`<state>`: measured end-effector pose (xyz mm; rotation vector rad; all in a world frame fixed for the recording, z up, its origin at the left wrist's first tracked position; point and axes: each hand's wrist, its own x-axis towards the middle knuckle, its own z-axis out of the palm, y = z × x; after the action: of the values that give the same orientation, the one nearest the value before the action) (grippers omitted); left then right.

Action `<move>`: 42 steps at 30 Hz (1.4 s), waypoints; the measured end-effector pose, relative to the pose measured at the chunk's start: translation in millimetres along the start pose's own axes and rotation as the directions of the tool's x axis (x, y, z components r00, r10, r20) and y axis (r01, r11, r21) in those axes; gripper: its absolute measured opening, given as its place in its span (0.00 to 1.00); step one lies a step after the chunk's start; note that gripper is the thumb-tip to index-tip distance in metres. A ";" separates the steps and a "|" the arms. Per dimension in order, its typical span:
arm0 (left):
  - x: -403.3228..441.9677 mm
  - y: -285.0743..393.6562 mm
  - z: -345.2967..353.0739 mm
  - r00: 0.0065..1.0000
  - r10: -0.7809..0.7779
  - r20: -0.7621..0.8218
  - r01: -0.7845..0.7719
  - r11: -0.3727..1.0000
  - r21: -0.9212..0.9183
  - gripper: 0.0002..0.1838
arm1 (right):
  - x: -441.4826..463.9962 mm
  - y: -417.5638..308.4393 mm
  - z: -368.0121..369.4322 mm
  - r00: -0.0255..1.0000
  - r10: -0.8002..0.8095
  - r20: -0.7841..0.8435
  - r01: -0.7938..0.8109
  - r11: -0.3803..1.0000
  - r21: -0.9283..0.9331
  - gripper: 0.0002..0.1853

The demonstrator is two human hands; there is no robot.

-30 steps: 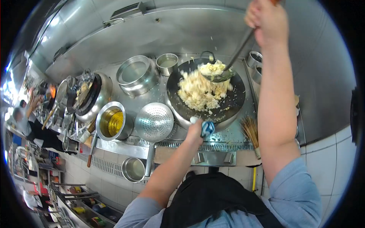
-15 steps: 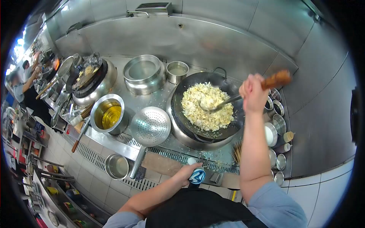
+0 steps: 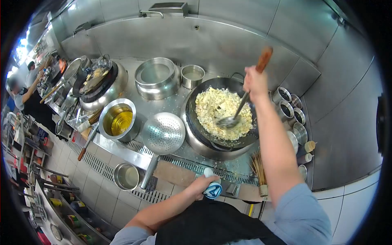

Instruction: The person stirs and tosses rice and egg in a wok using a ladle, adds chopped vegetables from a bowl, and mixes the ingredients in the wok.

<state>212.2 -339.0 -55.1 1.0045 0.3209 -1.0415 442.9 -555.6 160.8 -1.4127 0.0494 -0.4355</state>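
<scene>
Rice (image 3: 210, 107) lies in the wok (image 3: 233, 84); over its right side I watch the right hand (image 3: 256, 85) gripping a ladle (image 3: 229, 121). Before the wok, the left hand (image 3: 201, 184) clutches a blue-and-white cloth (image 3: 213, 190); well left, bottle labels (image 3: 73, 221) stay unreadably small.

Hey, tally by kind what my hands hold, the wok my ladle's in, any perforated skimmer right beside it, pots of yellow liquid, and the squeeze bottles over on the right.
Ladle, in the right hand: 1
Cloth, in the left hand: 1
Wok: 1
Perforated skimmer: 1
Pot of yellow liquid: 1
Squeeze bottles, visible: 2
Total: 7
</scene>
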 end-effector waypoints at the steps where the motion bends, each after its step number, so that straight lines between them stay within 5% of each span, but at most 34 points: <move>1: -6.5 4.6 2.1 1.000 0.000 -0.020 0.000 0.999 -0.037 0.21 | -1.0 -20.9 2.4 0.999 -0.009 0.048 0.009 1.000 -0.013 0.15; 2: -9.3 8.9 2.8 0.999 0.004 -0.039 -0.007 0.997 -0.073 0.21 | -3.9 -18.8 1.8 0.999 -0.006 0.053 0.007 1.000 -0.016 0.15; 4: -7.4 8.6 -1.0 0.998 0.001 -0.064 -0.006 0.996 -0.090 0.21 | -14.2 -7.8 -0.2 0.956 -0.293 -0.027 0.291 0.929 0.230 0.15; 5: -9.1 4.2 -2.4 0.996 -0.015 -0.088 0.007 0.995 -0.097 0.21 | -14.4 24.3 5.9 0.942 -0.309 -0.132 0.332 0.919 0.213 0.17; 8: -13.9 10.0 -1.0 0.997 -0.052 -0.065 0.047 0.996 -0.078 0.21 | -1.6 33.9 12.1 0.997 0.018 0.077 -0.024 0.997 0.079 0.15; 9: -9.5 6.1 -7.0 0.997 -0.043 -0.063 0.038 0.996 -0.083 0.22 | -6.1 16.0 14.9 0.997 0.023 0.072 -0.029 0.996 0.079 0.15; 12: -15.1 13.6 -8.1 0.997 0.005 -0.074 -0.014 0.991 -0.131 0.22 | -10.3 -20.1 23.9 0.986 -0.018 0.166 0.021 1.000 -0.017 0.14; 14: -12.0 6.4 -10.8 0.997 -0.008 -0.081 -0.003 0.990 -0.138 0.21 | -21.1 6.1 11.9 0.979 -0.176 0.098 0.140 0.944 0.299 0.14; 16: -12.1 13.9 -9.7 0.998 -0.009 -0.057 0.003 0.994 -0.107 0.20 | -16.5 54.1 13.8 0.997 -0.079 -0.007 0.079 0.982 0.173 0.13; 18: -10.9 16.3 -9.2 0.997 0.049 -0.066 -0.054 0.996 -0.076 0.17 | 1.9 26.3 19.4 0.990 -0.051 0.132 0.066 0.992 -0.111 0.14; 20: -16.6 17.8 -12.3 0.996 0.064 -0.062 -0.069 0.995 -0.069 0.15 | -8.8 -28.0 28.0 0.996 0.000 0.088 0.011 0.992 -0.125 0.14; 21: -12.3 13.4 -16.9 0.996 0.065 -0.063 -0.072 0.991 -0.114 0.15 | -10.5 -39.4 23.3 0.993 -0.121 0.001 0.119 0.979 -0.164 0.16; 22: -12.3 12.6 -19.1 0.996 0.062 -0.065 -0.069 0.991 -0.118 0.15 | -13.2 -37.2 12.1 0.983 -0.180 0.020 0.180 0.983 -0.023 0.12; 24: -13.8 10.4 -20.7 0.998 0.029 -0.056 -0.037 0.988 -0.153 0.15 | -8.4 22.7 -3.4 0.950 -0.196 -0.242 0.193 0.980 -0.037 0.12; 26: -12.1 8.4 -20.5 0.996 0.054 -0.071 -0.061 0.993 -0.100 0.14 | 8.0 41.7 -11.9 0.975 -0.155 -0.159 0.164 0.986 0.044 0.12; 28: -15.3 3.8 -19.6 0.994 0.056 -0.095 -0.061 0.996 -0.058 0.14 | 18.3 -2.2 4.8 1.000 0.007 -0.021 -0.010 0.989 -0.144 0.13; 30: -17.9 12.2 -18.4 0.991 0.110 -0.072 -0.116 0.989 -0.093 0.14 | 26.4 -19.4 5.4 0.998 -0.038 -0.040 0.032 0.989 -0.146 0.14; 32: -18.5 15.3 -19.2 0.991 0.104 -0.083 -0.113 0.986 -0.119 0.14 | 28.5 -18.6 -3.4 0.944 -0.274 -0.186 0.289 0.955 0.059 0.15; 33: -19.6 12.3 -19.0 0.992 0.086 -0.094 -0.099 0.984 -0.146 0.14 | 30.4 5.6 -3.4 0.897 -0.300 -0.326 0.318 0.948 0.004 0.15; 34: -22.3 7.6 -19.1 0.992 0.081 -0.094 -0.094 0.985 -0.144 0.14 | 34.6 36.8 -8.1 0.920 -0.214 -0.327 0.235 0.972 0.025 0.15; 36: -20.8 12.5 -19.0 0.991 0.064 -0.121 -0.075 0.993 -0.094 0.14 | 38.4 15.4 -4.6 0.995 0.084 -0.047 -0.083 0.996 0.036 0.15; 40: -22.2 13.2 -27.0 0.995 0.029 -0.097 -0.039 0.993 -0.109 0.17 | 44.8 -20.9 10.8 1.000 -0.025 0.013 0.025 0.999 -0.035 0.15; 42: -21.4 14.8 -25.7 0.994 0.009 -0.106 -0.020 0.994 -0.105 0.17 | 44.2 11.5 3.8 0.945 -0.263 -0.197 0.298 0.938 0.178 0.14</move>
<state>219.3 -304.0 -47.1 0.9664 0.4510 -0.9502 487.8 -565.2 160.1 -1.1779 -0.0599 -0.7777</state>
